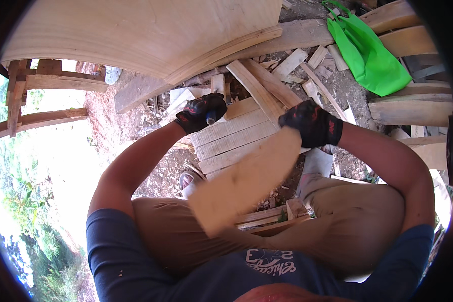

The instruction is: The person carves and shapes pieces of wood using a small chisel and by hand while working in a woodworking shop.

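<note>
My left hand [201,111], in a black glove with red marks, is closed around a blue cylindrical handle [211,119] with a pale end; the rest of that item is hidden. In its own black glove, my right hand [312,123] grips the far end of a flat, light wooden board [244,183]. The board slants toward my left knee, blurred along its edges and held above my lap. Below and between both hands lie several pale wooden slats [234,133], side by side like a low platform. Two longer wood strips [259,90] lean across their far right side.
A large plywood sheet [146,35] spans the far left. A green bag [367,55] lies at the far right beside stacked timber [412,108]. Wood offcuts [292,63] and shavings litter the dirt floor. A wooden frame [50,80] stands at the left.
</note>
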### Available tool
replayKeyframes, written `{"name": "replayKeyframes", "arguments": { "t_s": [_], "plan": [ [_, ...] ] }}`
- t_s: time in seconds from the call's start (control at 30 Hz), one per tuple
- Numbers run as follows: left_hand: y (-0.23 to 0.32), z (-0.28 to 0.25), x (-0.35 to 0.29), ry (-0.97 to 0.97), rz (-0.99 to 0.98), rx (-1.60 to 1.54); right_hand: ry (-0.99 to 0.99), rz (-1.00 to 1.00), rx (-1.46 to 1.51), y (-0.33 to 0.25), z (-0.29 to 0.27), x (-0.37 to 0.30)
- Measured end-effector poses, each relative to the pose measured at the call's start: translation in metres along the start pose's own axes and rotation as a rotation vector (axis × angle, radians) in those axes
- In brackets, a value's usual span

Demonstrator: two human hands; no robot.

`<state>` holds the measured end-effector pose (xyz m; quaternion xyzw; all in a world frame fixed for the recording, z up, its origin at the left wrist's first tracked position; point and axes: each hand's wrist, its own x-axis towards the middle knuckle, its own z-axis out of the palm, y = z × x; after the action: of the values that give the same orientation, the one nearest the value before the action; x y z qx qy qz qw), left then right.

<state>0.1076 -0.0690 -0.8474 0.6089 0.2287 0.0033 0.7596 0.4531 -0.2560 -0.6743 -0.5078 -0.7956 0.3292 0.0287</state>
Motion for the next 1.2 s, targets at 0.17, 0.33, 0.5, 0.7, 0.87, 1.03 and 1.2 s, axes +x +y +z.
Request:
{"name": "replayKeyframes", "arguments": {
  "t_s": [0.17,0.33,0.5,0.7,0.87,1.03,1.2],
  "plan": [
    [-0.036,-0.014,-0.004,-0.094,0.047,-0.627,0.027,0.211,-0.117,0.016,0.001,-0.008],
    [-0.039,-0.014,-0.007,-0.004,0.176,-0.342,0.069,-0.249,0.053,-0.009,-0.01,0.004],
    [-0.008,0.001,-0.021,0.129,-0.014,-0.768,0.062,0.139,-0.177,0.065,0.009,-0.007],
    [0.059,0.03,-0.022,0.232,0.299,0.996,0.065,0.382,-0.058,0.107,0.037,-0.067],
    [0.08,0.053,-0.037,0.25,0.153,0.989,-0.133,0.785,-0.011,0.103,0.064,-0.09],
    [0.113,0.085,-0.054,0.133,0.546,1.104,-0.252,0.854,-0.147,0.059,0.031,-0.07],
    [0.162,0.137,-0.06,0.186,0.664,1.397,-0.158,0.721,0.458,0.01,-0.048,-0.035]
  ]
}}
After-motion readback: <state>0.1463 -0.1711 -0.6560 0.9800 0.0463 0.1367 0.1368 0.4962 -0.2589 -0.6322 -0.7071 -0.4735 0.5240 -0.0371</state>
